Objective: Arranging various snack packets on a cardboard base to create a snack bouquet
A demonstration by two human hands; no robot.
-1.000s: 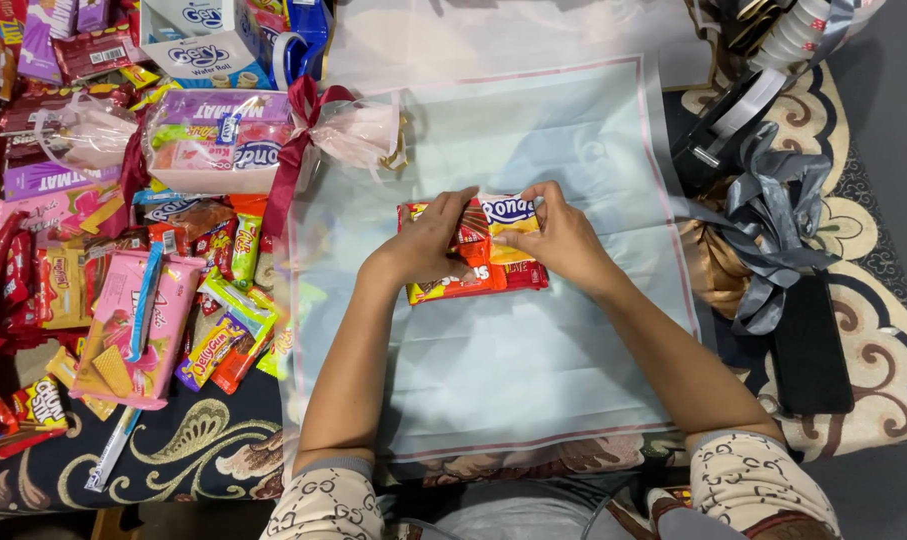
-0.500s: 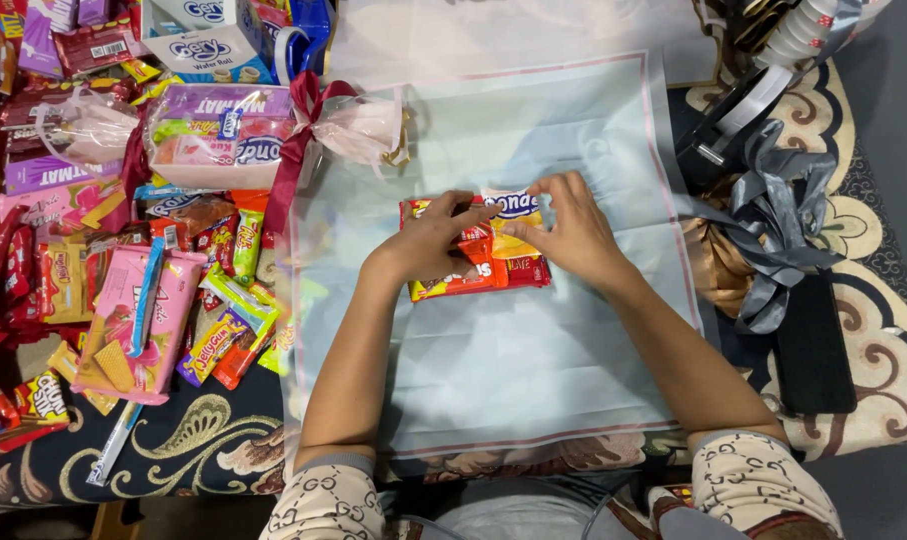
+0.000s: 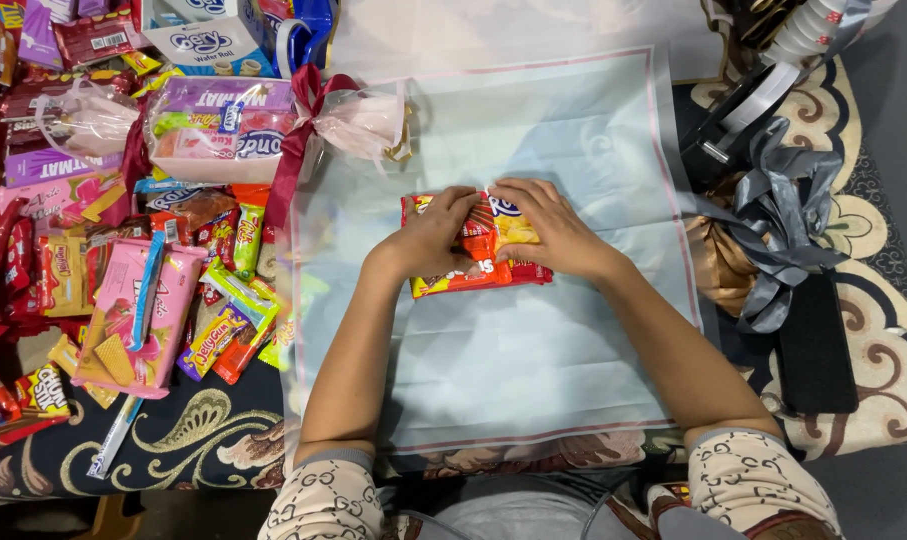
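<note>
left hand point(image 3: 435, 236): fingers point(image 3: 460, 205) loosely curled, pressing down on the red and orange foil snack packets point(image 3: 473, 262) | right hand point(image 3: 545, 228): fingers spread flat over the same packets' top | packets lie under both palms on the pale blue plastic sheet point(image 3: 533, 370) | pink-ribboned wrapped snack bundle point(image 3: 243, 128) well left of the fingers
</note>
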